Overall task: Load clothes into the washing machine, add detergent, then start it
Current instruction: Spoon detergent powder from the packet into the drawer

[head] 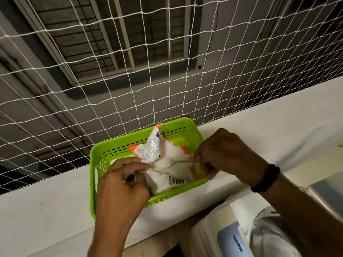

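Detergent step: left hand [122, 179] pinches pouch [163, 164] open in green basket [104, 154] on ledge; right hand [225, 152] fingers clamped on spoon [182, 162] (loaded). Next: carry it level to washer [259, 236].

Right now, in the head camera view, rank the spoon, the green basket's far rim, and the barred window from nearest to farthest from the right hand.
1. Spoon: held in the right hand, its bowl in the detergent packet.
2. Green basket's far rim: up and left of that hand, on the white ledge.
3. Barred window: well beyond the netting, top of the view.
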